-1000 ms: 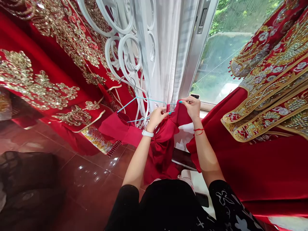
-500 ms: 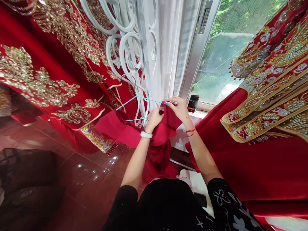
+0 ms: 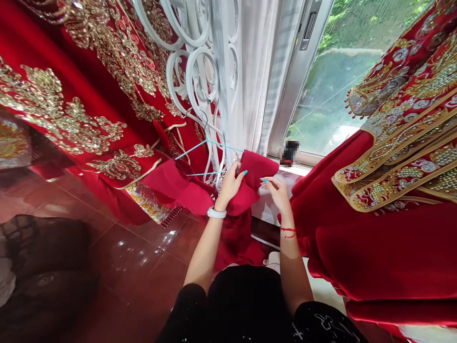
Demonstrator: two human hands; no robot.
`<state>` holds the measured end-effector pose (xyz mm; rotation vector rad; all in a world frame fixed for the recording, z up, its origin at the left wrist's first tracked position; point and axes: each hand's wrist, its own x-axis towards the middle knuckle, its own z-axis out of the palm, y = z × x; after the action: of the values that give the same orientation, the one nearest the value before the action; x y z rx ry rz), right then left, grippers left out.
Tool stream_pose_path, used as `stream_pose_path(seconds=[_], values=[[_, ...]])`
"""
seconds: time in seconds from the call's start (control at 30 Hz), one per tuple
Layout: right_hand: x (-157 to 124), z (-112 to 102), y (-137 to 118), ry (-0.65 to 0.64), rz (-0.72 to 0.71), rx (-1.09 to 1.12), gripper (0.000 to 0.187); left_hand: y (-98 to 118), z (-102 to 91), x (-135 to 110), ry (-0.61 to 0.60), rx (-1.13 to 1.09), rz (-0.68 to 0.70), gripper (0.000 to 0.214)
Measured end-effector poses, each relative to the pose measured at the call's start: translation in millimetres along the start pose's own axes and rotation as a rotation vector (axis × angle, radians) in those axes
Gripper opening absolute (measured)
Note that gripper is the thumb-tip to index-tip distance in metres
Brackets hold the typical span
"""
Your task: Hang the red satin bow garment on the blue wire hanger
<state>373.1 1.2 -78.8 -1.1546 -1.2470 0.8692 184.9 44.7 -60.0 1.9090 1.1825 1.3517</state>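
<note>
A plain red garment (image 3: 255, 166) hangs on a light-blue hanger (image 3: 191, 150), its hook up on the white metal scrollwork. My left hand (image 3: 230, 186), with a white watch at the wrist, grips the garment at its middle. The thumb lies in front and the other fingers are partly hidden by the cloth. Close to the garment's right edge is my right hand (image 3: 277, 190), wearing a red string bracelet. Its thumb and forefinger are pinched together; whatever sits between the tips is too small to make out.
White scrollwork (image 3: 202, 71) rises beside a sheer curtain (image 3: 255, 71) and a window (image 3: 321, 105). A phone (image 3: 285, 157) leans on the sill. Embroidered red gowns hang at left (image 3: 103, 128) and right (image 3: 385, 181). Dark netting (image 3: 46, 257) lies on the tiled floor (image 3: 143, 276).
My right hand has left the garment's upper edge at the hanger and moved down and right. My left hand has shifted slightly, its thumb now extended over the cloth. The garment's right part has spread flatter.
</note>
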Motion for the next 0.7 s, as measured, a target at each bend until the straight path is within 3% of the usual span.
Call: stream_pose_path(seconds=[0.1, 0.23, 0.3, 0.37, 0.43, 0.5, 0.57, 0.6, 0.7], values=[[-2, -13, 1, -0.009, 0.003, -0.058, 0.029, 1, -2.6, -9, 0.002, -0.175, 0.005, 0.021], [-8, -21, -1, 0.047, -0.027, -0.114, 0.029, 7, -22.0, -50, 0.118, -0.252, -0.017, 0.028], [-10, -16, -7, 0.126, -0.063, -0.164, 0.031, 10, -43.0, -70, 0.273, -0.189, -0.019, 0.023], [-8, -5, -19, 0.234, -0.138, -0.228, 0.035, 14, -69.3, -80, 0.507, -0.027, -0.025, 0.019], [-1, 14, -35, 0.307, -0.259, -0.324, 0.04, 18, -96.4, -78, 0.764, 0.209, -0.049, 0.022], [12, 36, -51, 0.288, -0.376, -0.472, 0.046, 20, -119.8, -66, 0.898, 0.453, -0.096, 0.044], [28, 59, -62, 0.201, -0.42, -0.648, 0.05, 17, -136.7, -49, 0.83, 0.615, -0.156, 0.07], [36, 68, -65, 0.163, -0.409, -0.722, 0.049, 14, -142.5, -42, 0.752, 0.651, -0.187, 0.072], [57, 83, -65, 0.089, -0.336, -0.842, 0.041, 5, -152.5, -30, 0.584, 0.692, -0.28, 0.052]])
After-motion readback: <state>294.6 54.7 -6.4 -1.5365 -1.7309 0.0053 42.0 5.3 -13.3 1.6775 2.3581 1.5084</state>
